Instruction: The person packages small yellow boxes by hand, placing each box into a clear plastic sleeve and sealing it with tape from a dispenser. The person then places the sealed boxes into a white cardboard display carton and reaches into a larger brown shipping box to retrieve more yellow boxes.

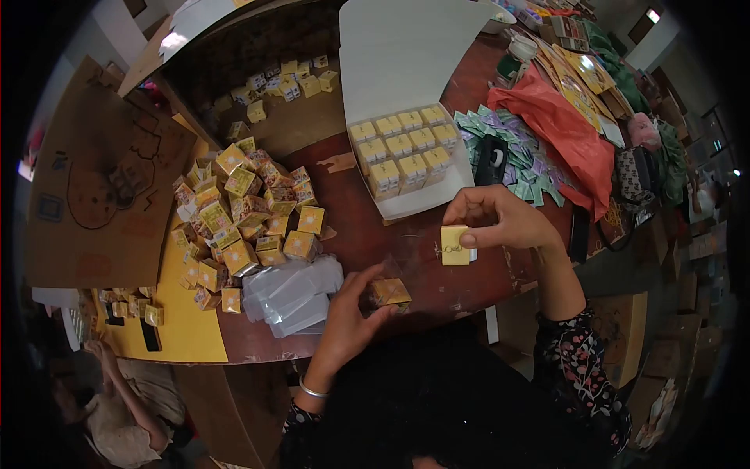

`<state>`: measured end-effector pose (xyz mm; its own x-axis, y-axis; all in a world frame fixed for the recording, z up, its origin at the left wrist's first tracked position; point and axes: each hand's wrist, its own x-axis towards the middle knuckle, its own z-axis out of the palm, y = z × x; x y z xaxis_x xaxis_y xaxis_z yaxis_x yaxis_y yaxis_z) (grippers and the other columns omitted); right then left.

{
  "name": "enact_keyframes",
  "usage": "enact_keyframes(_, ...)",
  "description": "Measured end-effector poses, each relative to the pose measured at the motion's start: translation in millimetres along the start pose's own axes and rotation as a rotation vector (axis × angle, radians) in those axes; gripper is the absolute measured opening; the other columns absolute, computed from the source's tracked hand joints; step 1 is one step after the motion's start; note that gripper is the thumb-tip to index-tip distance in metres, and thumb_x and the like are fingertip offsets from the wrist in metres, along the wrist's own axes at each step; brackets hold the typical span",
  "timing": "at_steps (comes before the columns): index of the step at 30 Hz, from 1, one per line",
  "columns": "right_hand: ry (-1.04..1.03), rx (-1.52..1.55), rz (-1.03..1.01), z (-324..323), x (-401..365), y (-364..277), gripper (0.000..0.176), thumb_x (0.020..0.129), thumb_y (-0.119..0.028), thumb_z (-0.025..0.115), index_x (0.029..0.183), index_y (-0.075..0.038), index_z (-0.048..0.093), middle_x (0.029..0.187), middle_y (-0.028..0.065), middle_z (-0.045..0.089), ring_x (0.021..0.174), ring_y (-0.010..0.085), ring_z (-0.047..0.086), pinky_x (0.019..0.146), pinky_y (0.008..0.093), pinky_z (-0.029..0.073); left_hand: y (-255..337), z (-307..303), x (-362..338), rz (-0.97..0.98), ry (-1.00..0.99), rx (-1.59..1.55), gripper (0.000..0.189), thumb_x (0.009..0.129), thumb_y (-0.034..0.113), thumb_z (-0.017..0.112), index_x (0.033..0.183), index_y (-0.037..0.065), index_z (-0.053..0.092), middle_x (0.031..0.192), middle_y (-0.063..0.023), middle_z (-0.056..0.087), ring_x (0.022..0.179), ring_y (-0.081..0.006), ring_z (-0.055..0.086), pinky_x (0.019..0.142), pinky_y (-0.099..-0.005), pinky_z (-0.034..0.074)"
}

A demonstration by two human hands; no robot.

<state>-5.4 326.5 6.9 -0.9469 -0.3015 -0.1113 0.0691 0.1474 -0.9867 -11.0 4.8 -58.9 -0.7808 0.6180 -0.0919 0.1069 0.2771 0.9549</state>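
Observation:
My right hand (504, 223) pinches a small pale-yellow box (453, 245) with dark marks on its side, raised above the table's front part. Lower and to the left, my left hand (350, 316) has thumb and fingers around a small orange-brown printed box (391, 292), with clear plastic showing about it. Beside that hand lies a stack of clear plastic sleeves (293, 293). Farther back, an open white carton (414, 205) holds rows of small yellow-topped boxes (412, 162).
A heap of printed yellow boxes (242, 191) covers the left side. Behind it, a large cardboard box (308, 125) holds more small boxes. Green and purple packets (508, 144), a black tool (491, 160) and a red bag (558, 129) lie right. Another person (129, 406) sits lower left.

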Motion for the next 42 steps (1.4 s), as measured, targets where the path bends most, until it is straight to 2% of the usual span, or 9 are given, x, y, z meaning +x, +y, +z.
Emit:
enact_keyframes(5, 0.063, -0.447, 0.001, 26, 6, -42, 0.037, 0.082, -0.021, 0.085, 0.107, -0.001, 0.067, 0.094, 0.0081, 0.071, 0.081, 0.0165, 0.069, 0.073, 0.031, 0.055, 6, 3, 4, 0.011, -0.055, -0.075, 0.062, 0.082, 0.001, 0.081, 0.139, 0.003, 0.056, 0.132, -0.0114, 0.062, 0.122, -0.0229, 0.063, 0.106, -0.0345, 0.049)
enact_keyframes(9, 0.0, -0.755, -0.14, 36, 13, -51, 0.039, 0.076, -0.019, 0.087, 0.105, -0.003, 0.067, 0.092, 0.0104, 0.07, 0.079, 0.0243, 0.069, 0.073, 0.0331, 0.055, 8, 6, 5, 0.031, -0.067, -0.174, 0.065, 0.084, 0.004, 0.082, 0.142, 0.002, 0.053, 0.122, -0.014, 0.062, 0.113, -0.0258, 0.067, 0.097, -0.0356, 0.054)
enact_keyframes(12, -0.119, -0.762, -0.115, 35, 18, -54, 0.04, 0.075, -0.021, 0.088, 0.105, -0.003, 0.069, 0.094, 0.0109, 0.07, 0.08, 0.0267, 0.07, 0.072, 0.0357, 0.055, 13, 9, 6, 0.009, -0.078, -0.207, 0.064, 0.086, 0.003, 0.081, 0.143, 0.002, 0.052, 0.123, -0.0132, 0.061, 0.115, -0.0249, 0.066, 0.098, -0.035, 0.054)
enact_keyframes(18, -0.377, -0.654, -0.303, 24, 38, -46, 0.033, 0.081, -0.016, 0.084, 0.109, -0.002, 0.071, 0.094, 0.0107, 0.071, 0.085, 0.0281, 0.072, 0.074, 0.037, 0.056, 9, 21, 6, -0.003, -0.094, -0.354, 0.066, 0.088, 0.002, 0.078, 0.146, 0.002, 0.047, 0.129, -0.0121, 0.06, 0.12, -0.024, 0.065, 0.102, -0.034, 0.052)
enact_keyframes(21, -0.3, -0.561, -0.109, 31, 42, -50, 0.033, 0.081, -0.009, 0.083, 0.112, -0.005, 0.072, 0.105, 0.0067, 0.074, 0.096, 0.0256, 0.072, 0.083, 0.0349, 0.058, 7, 22, 6, 0.021, -0.067, -0.378, 0.068, 0.089, 0.002, 0.077, 0.148, 0.003, 0.045, 0.132, -0.0121, 0.06, 0.121, -0.0225, 0.064, 0.103, -0.033, 0.051)
enact_keyframes(24, -0.274, -0.521, -0.002, 35, 41, -49, 0.029, 0.083, -0.009, 0.081, 0.111, -0.005, 0.071, 0.104, 0.0078, 0.073, 0.095, 0.0263, 0.073, 0.081, 0.034, 0.059, 10, 21, 7, 0.061, -0.036, -0.415, 0.072, 0.09, 0.002, 0.076, 0.153, 0.005, 0.039, 0.133, -0.0124, 0.059, 0.122, -0.0221, 0.063, 0.103, -0.0326, 0.051)
enact_keyframes(30, -0.103, -0.767, -0.338, 42, 33, -43, 0.021, 0.091, -0.023, 0.076, 0.104, -0.007, 0.071, 0.094, 0.0121, 0.072, 0.098, 0.0285, 0.071, 0.081, 0.0392, 0.057, 16, 19, 8, 0.061, 0.013, -0.516, 0.083, 0.092, 0.002, 0.074, 0.161, 0.008, 0.028, 0.132, -0.0131, 0.059, 0.123, -0.0241, 0.062, 0.102, -0.0336, 0.051)
enact_keyframes(33, -0.131, -0.774, -0.256, 42, 32, -43, 0.024, 0.09, -0.026, 0.076, 0.107, -0.009, 0.072, 0.09, 0.0115, 0.071, 0.101, 0.0287, 0.069, 0.08, 0.0409, 0.055, 17, 22, 8, 0.087, 0.01, -0.485, 0.083, 0.092, 0.002, 0.074, 0.161, 0.009, 0.027, 0.132, -0.0131, 0.057, 0.122, -0.0241, 0.061, 0.102, -0.0338, 0.051)
enact_keyframes(42, -0.229, -0.744, -0.1, 37, 35, -54, 0.03, 0.082, -0.018, 0.082, 0.107, -0.006, 0.072, 0.092, 0.0135, 0.073, 0.086, 0.031, 0.073, 0.076, 0.0424, 0.056, 11, 22, 7, 0.163, 0.023, -0.242, 0.087, 0.088, -0.002, 0.077, 0.16, 0.009, 0.03, 0.131, -0.0108, 0.057, 0.122, -0.0233, 0.062, 0.104, -0.0357, 0.051)
